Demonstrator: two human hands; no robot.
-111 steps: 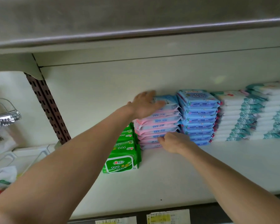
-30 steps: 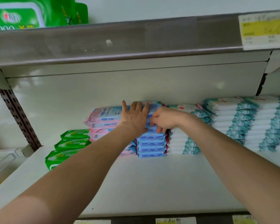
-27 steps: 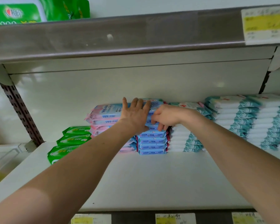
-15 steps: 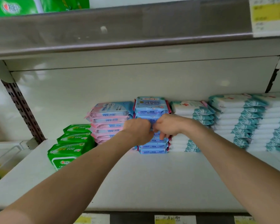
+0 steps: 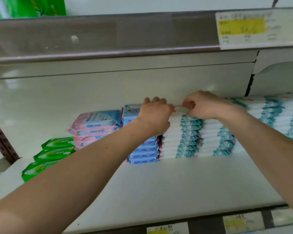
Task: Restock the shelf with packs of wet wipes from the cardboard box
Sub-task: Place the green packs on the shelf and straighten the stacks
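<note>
Both hands are up at the crown of the teal-and-white stack [image 5: 181, 137], where the top pack [image 5: 181, 109] is held at either end. The left hand [image 5: 155, 115] is curled over its left end and the right hand [image 5: 203, 105] is pinched on its right end, fingers bent. The cardboard box is nowhere to be seen. Now the risk: the packs look soft and slick and are piled high, so if the top pack is shoved or dragged off-centre, the upper layers could be slid forward and spilled onto the shelf [image 5: 159, 183]. The blue stack [image 5: 143, 150], touching the teal-and-white stack on its left, is crossed by the left wrist and could be clipped by the forearm. The pink stack [image 5: 95, 127] beyond it is topped by skewed packs and might be tipped in turn towards the green packs [image 5: 54, 152] further left. To the right of the teal-and-white stack a second teal stack [image 5: 216, 139] is pressed close, so no sideways slack is offered there. Above it, some headroom is left beneath the upper shelf rail [image 5: 108, 34], judged enough for the hands and perhaps a few packs. In front of it a wide run of open shelf is on offer, and the arms can be drawn back that way unhindered.
</note>
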